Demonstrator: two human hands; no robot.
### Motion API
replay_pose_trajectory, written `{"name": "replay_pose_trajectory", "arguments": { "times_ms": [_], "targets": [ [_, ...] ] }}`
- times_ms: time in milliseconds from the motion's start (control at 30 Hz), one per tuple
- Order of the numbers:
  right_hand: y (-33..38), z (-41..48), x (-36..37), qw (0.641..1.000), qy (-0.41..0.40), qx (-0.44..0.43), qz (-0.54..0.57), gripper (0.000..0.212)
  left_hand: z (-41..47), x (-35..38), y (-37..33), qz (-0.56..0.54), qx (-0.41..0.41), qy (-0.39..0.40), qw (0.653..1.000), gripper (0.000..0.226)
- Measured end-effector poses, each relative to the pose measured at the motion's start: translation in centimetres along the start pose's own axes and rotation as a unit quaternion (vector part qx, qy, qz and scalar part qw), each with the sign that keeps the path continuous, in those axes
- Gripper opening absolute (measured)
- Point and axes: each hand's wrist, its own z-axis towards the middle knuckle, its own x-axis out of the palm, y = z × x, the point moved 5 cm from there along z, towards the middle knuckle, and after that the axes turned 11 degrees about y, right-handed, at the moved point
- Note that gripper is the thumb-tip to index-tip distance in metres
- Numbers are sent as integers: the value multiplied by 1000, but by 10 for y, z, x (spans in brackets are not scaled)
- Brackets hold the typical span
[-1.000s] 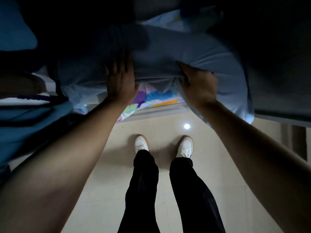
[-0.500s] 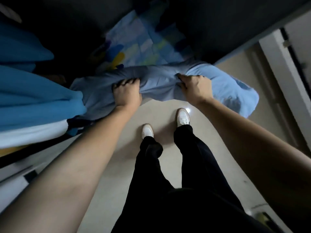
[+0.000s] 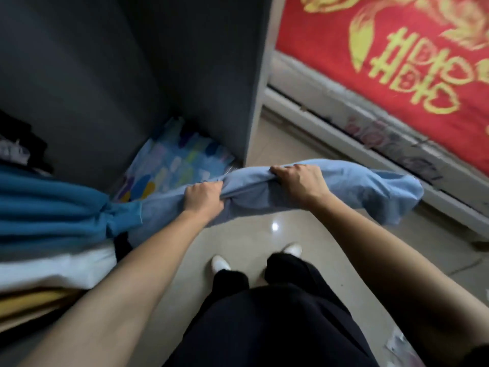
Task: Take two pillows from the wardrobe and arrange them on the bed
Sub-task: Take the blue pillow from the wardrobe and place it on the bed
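Observation:
A light blue pillow (image 3: 365,186) hangs crosswise above the floor, in front of the open wardrobe (image 3: 201,62). My left hand (image 3: 203,198) grips its bunched fabric near the middle. My right hand (image 3: 299,182) clutches it a little further right. The pillow's right end sags free toward the bed (image 3: 370,75), which has a red cover with gold characters. Its left end lies against the folded blue textiles. A colourful patterned pillow or sheet (image 3: 174,160) lies on the wardrobe bottom.
Folded teal, white and yellow textiles (image 3: 47,215) are stacked on a wardrobe shelf at left. The wardrobe's pale side panel (image 3: 258,83) stands between the wardrobe and the bed. My legs and white shoes (image 3: 221,263) stand on the beige tiled floor.
The pillow has come out of the wardrobe with both hands gripping it. My view has swung right, so the red bed cover has come into sight.

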Motion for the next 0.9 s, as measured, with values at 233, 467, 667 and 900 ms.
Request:
{"name": "replay_pose_trajectory", "arguments": {
  "times_ms": [233, 467, 667, 900],
  "targets": [
    [-142, -95, -63, 985, -109, 133, 14, 24, 12, -93, -157, 35, 138, -98, 985, 37],
    [-266, -176, -71, 946, -253, 192, 73, 35, 27, -157, -312, 82, 199, -162, 963, 24],
    [-343, -181, -87, 944, -283, 167, 35, 63, 49, -205, -392, 80, 231, -230, 942, 19],
    [-410, -102, -137, 904, -391, 166, -44, 42, 118, -267, -418, 35, 219, -276, 935, 18]
  ]
}}
